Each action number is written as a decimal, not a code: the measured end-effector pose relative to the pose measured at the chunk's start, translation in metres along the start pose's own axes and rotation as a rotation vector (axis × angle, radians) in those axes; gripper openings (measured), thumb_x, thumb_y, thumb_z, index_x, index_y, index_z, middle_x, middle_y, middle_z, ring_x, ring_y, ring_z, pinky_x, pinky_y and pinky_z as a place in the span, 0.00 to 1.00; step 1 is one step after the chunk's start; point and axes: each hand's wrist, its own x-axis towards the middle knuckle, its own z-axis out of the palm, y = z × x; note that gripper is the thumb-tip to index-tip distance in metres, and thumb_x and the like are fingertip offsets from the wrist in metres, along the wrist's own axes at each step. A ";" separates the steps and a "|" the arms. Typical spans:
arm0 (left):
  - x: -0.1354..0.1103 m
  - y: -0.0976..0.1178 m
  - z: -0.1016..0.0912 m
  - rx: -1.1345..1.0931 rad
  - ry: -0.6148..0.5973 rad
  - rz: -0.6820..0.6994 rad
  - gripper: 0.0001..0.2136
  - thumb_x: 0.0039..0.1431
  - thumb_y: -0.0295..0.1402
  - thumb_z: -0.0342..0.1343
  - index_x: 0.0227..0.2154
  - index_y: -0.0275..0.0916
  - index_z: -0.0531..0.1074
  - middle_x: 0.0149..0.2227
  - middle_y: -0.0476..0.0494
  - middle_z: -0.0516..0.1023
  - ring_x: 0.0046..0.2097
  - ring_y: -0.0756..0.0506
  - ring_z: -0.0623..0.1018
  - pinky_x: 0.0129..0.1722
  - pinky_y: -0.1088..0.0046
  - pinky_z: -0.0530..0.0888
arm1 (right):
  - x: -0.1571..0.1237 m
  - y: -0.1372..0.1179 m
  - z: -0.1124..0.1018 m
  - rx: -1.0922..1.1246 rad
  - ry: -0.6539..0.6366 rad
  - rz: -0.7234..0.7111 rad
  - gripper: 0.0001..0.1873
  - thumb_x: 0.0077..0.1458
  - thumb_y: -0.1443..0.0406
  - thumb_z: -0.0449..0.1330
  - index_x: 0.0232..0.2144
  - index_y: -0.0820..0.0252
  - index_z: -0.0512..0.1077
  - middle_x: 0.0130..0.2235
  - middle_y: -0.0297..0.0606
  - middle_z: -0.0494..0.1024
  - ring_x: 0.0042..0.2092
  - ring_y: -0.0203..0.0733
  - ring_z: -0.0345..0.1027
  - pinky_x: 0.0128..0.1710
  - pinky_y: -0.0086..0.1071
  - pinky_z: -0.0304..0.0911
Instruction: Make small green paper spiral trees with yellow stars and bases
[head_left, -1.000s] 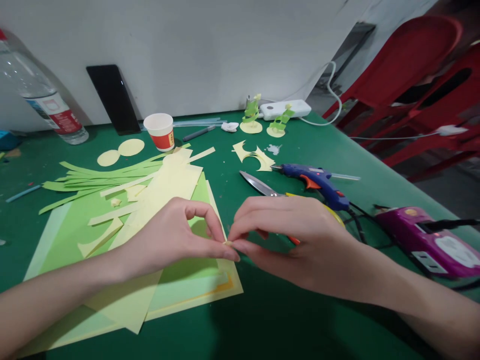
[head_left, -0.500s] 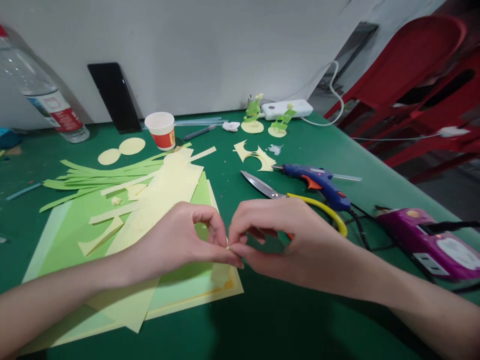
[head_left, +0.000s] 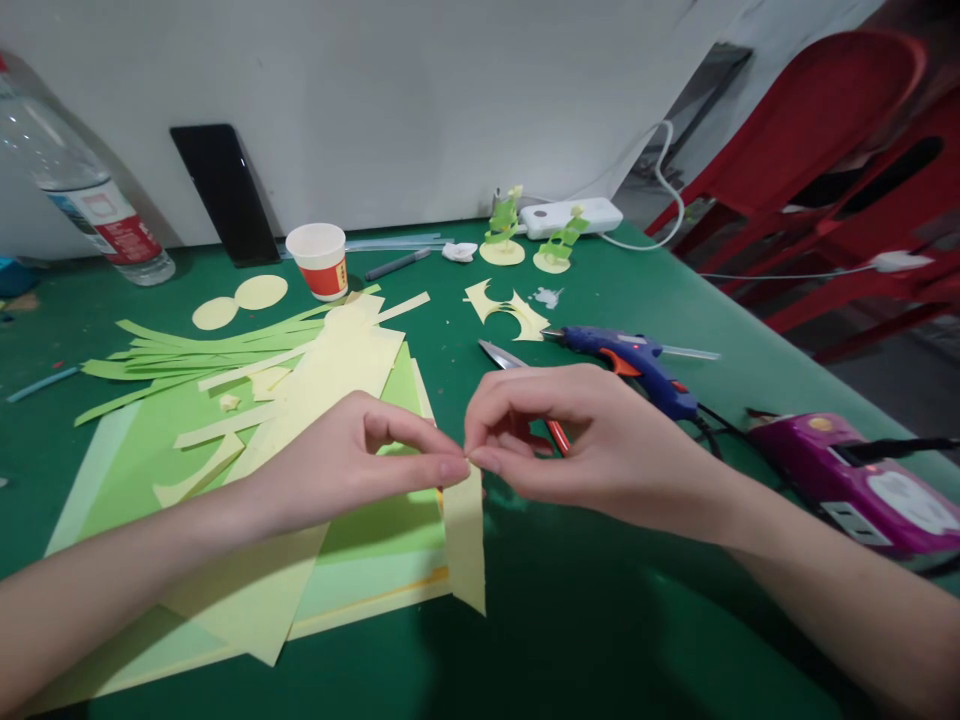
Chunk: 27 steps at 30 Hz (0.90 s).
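Note:
My left hand (head_left: 352,470) and my right hand (head_left: 592,440) meet fingertip to fingertip above the green table. Both pinch the top end of a pale yellow paper strip (head_left: 465,540), which hangs down from them. Under the left hand lie green and yellow paper sheets (head_left: 225,480) and cut strips (head_left: 187,350). Scissors (head_left: 517,365) with a red and yellow handle lie just behind my right hand, partly hidden by it.
A blue glue gun (head_left: 637,360) lies right of the scissors, a purple device (head_left: 855,480) nearer the right edge. At the back stand a paper cup (head_left: 322,260), a water bottle (head_left: 82,190), a black phone (head_left: 225,195), small paper models (head_left: 502,235) and a white power strip (head_left: 574,215). Red chairs (head_left: 825,130) stand at right.
Both hands have lifted a little, and the yellow strip, before only a tiny bit between the fingertips, now hangs down full length from them.

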 end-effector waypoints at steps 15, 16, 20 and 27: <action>-0.001 0.003 0.003 -0.071 0.016 -0.113 0.03 0.47 0.31 0.61 0.21 0.41 0.74 0.28 0.53 0.78 0.32 0.49 0.74 0.37 0.74 0.68 | -0.002 -0.004 -0.004 -0.098 -0.028 -0.020 0.07 0.54 0.68 0.54 0.25 0.59 0.71 0.27 0.31 0.72 0.28 0.29 0.63 0.28 0.23 0.57; -0.001 0.003 0.003 -0.069 0.019 -0.120 0.04 0.46 0.32 0.62 0.21 0.41 0.74 0.28 0.53 0.77 0.32 0.49 0.74 0.37 0.73 0.68 | -0.002 -0.005 -0.004 -0.113 -0.033 -0.020 0.07 0.53 0.67 0.55 0.25 0.59 0.71 0.27 0.30 0.72 0.28 0.28 0.62 0.27 0.23 0.56; -0.001 0.005 0.004 -0.084 0.011 -0.125 0.08 0.46 0.37 0.62 0.21 0.39 0.72 0.29 0.51 0.76 0.35 0.47 0.75 0.39 0.71 0.69 | -0.004 -0.007 -0.002 -0.157 -0.071 -0.004 0.07 0.53 0.65 0.56 0.26 0.60 0.71 0.27 0.30 0.72 0.27 0.27 0.59 0.23 0.22 0.53; 0.001 0.003 0.002 -0.126 -0.006 -0.130 0.06 0.45 0.37 0.64 0.24 0.41 0.76 0.28 0.52 0.78 0.37 0.47 0.77 0.40 0.72 0.70 | -0.006 -0.009 0.000 -0.185 -0.045 0.014 0.08 0.53 0.67 0.55 0.24 0.60 0.71 0.26 0.31 0.72 0.27 0.28 0.60 0.23 0.23 0.54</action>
